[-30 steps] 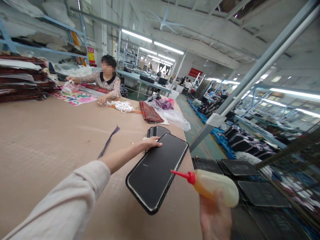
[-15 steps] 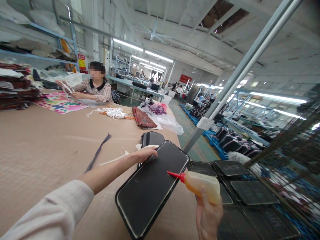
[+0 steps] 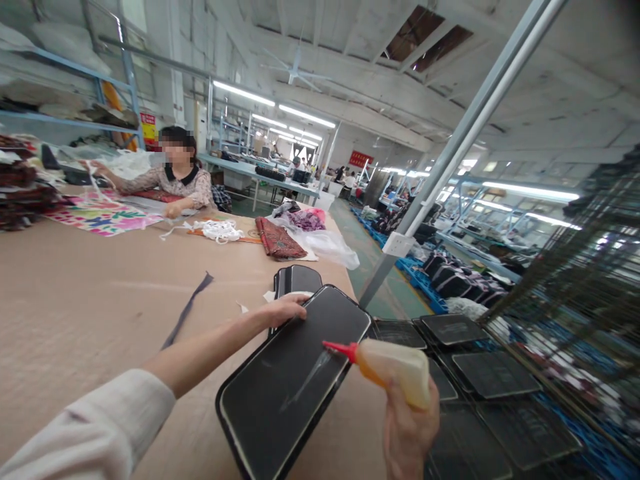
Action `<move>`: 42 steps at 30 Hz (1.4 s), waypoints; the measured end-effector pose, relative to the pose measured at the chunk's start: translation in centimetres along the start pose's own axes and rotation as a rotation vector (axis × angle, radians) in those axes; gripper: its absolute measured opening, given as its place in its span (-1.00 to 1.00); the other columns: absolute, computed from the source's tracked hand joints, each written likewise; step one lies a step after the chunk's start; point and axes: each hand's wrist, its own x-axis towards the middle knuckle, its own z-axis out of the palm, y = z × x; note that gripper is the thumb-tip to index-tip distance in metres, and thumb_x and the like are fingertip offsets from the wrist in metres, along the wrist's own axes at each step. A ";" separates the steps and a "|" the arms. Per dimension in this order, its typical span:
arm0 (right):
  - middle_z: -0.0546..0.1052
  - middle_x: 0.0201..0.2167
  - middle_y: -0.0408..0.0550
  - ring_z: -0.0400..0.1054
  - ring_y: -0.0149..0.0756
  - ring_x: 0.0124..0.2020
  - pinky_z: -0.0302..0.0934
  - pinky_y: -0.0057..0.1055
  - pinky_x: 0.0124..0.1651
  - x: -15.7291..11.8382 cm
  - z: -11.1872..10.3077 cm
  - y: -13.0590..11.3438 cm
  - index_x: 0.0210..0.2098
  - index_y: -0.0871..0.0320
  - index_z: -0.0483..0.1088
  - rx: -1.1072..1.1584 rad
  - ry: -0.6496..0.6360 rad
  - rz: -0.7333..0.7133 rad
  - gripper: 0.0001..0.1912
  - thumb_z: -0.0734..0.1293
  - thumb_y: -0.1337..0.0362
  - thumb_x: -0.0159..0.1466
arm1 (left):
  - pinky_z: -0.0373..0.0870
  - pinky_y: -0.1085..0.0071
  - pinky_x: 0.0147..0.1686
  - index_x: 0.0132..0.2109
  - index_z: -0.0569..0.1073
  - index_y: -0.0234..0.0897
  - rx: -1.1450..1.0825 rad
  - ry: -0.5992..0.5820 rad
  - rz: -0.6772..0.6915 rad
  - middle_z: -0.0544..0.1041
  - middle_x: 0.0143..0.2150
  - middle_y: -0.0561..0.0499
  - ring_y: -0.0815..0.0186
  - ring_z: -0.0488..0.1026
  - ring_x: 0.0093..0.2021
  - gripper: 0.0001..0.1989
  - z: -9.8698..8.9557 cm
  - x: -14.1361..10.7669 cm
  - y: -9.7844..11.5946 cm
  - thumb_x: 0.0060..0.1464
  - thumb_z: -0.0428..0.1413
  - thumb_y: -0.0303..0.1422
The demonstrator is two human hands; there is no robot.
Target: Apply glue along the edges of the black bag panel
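Note:
A black panel (image 3: 280,380) with rounded corners and a raised rim is tilted above the brown table. My left hand (image 3: 287,309) grips its upper left edge, the thumb on its face. In my right hand (image 3: 413,417) is a squeeze bottle (image 3: 395,367) of yellowish liquid, its red nozzle pointing left over the panel. A shiny wet streak runs down the panel's face from near the nozzle tip. Behind the panel lie more black panels (image 3: 297,280), partly hidden.
On the table (image 3: 100,300) are a dark strip (image 3: 187,310), white cords (image 3: 223,231) and folded red cloth (image 3: 280,239). A person (image 3: 177,177) sits at the far left. More black panels (image 3: 495,373) lie at the right, near a slanted metal post (image 3: 430,193).
A wet streak now shows on the panel's face. The far person's one hand has lowered to the table, and red patterned cloth shows beside it. The whole view has shifted slightly.

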 end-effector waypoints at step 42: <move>0.34 -0.13 -0.01 0.26 -0.21 -0.15 0.16 -0.20 -0.04 -0.1 -0.6 -1.6 -0.01 0.15 0.12 0.058 0.038 0.010 -0.33 0.40 0.11 -0.06 | 0.37 0.42 -0.31 0.04 0.27 -0.24 0.082 0.009 0.010 0.52 -0.27 0.07 0.23 0.45 -0.27 -0.32 1.5 -1.8 0.2 -0.38 0.02 -0.55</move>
